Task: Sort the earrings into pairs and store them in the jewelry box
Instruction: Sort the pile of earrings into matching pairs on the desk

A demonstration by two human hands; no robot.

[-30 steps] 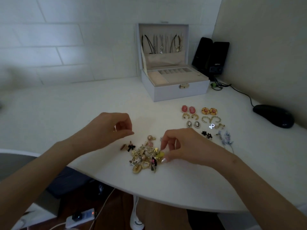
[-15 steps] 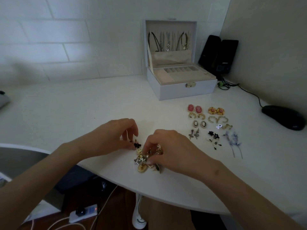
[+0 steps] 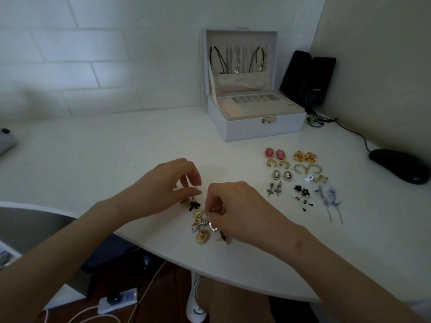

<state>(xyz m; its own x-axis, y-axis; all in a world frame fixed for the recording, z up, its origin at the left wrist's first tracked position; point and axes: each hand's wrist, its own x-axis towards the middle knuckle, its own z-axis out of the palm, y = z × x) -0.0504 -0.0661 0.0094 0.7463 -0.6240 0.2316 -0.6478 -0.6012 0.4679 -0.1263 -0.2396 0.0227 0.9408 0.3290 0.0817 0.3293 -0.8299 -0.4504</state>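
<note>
Converging on the earring pile (image 3: 201, 226) for another match — right hand (image 3: 242, 210) fingers (image 3: 213, 197) are pinching one earring (image 3: 221, 209); left hand (image 3: 163, 187) grip unclear.

Left forearm (image 3: 77, 231) and right forearm (image 3: 326, 259) bare, angling inward. Left grip (image 3: 163, 185): palm down, fingers curled, thumb tip near forefinger. Right grip (image 3: 240, 206): knuckles up, fingers curled downward, tips hidden. Cannot tell whether either pinches anything.

Earring pile (image 3: 201, 229): right part lay hidden under right hand (image 3: 240, 210). Left hand (image 3: 163, 187): fingertip contents were too small to tell. Grey object (image 3: 5, 142): cut by left edge, blurred.
</note>
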